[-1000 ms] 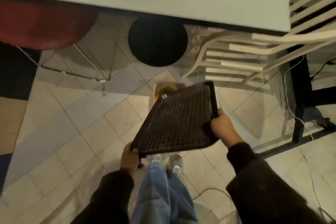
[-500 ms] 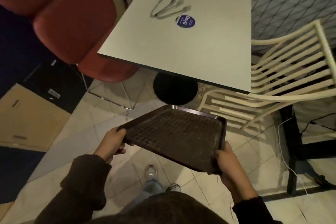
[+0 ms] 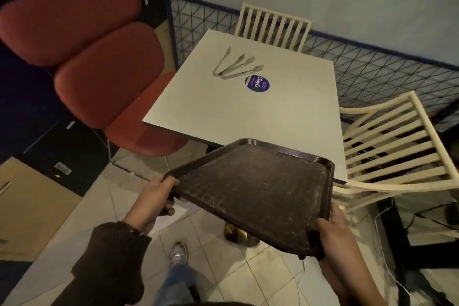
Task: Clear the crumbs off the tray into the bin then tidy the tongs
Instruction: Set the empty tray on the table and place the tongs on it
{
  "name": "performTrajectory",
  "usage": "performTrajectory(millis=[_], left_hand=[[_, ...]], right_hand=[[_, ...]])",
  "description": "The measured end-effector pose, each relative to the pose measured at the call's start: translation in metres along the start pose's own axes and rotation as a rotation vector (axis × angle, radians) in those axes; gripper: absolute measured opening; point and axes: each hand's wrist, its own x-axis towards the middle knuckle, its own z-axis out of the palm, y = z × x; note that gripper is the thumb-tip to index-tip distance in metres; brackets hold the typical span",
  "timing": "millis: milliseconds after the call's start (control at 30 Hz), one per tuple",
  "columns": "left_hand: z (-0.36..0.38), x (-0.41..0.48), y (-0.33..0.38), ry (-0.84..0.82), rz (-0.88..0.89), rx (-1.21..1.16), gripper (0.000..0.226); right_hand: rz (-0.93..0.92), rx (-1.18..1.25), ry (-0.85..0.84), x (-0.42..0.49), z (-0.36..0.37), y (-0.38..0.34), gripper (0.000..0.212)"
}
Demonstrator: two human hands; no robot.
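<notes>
Left hand [image 3: 159, 194]: fingers wrapped over the tray's [image 3: 258, 191] 9 o'clock corner, thumb on the rim. Right hand [image 3: 335, 233]: closed on the 5 o'clock corner, thumb on top. Tray dark brown, textured, held near level, far edge overlapping the near edge of the table [image 3: 248, 112]. Tongs [image 3: 236, 64]: two pairs lying on the table at 12 o'clock, well apart from the tray, just beside a round sticker [image 3: 257, 83]. Bin [image 3: 238, 235] partly visible on the floor under the tray.
</notes>
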Motion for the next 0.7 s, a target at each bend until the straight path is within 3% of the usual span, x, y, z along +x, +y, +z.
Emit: performTrajectory(millis=[133,233,333,500,600,700], left_hand=[[0.005,0.052,0.012,0.02,-0.005,-0.075,0.028],[0.009,0.074,0.01,-0.131,-0.12,-0.046,0.052],[0.018,0.085,0.0,-0.285,-0.198,-0.048,0.063],[0.017,0.106,-0.013,-0.226,-0.15,0.038,0.081],[-0.001,0.133,-0.009,-0.188,-0.081,0.115,0.075],[-0.024,0.167,-0.008,-0.135,-0.078,0.202,0.056]], right_hand=[[-0.053,0.033,0.159,0.048,0.064,0.022,0.055],[-0.086,-0.029,0.259,0.078,0.122,0.043,0.078],[-0.058,-0.103,0.342,0.098,0.175,0.062,0.08],[0.12,-0.163,0.259,0.124,0.218,0.089,0.082],[0.181,-0.15,0.097,0.137,0.22,0.096,0.094],[0.219,-0.125,0.155,0.157,0.202,0.098,0.092]])
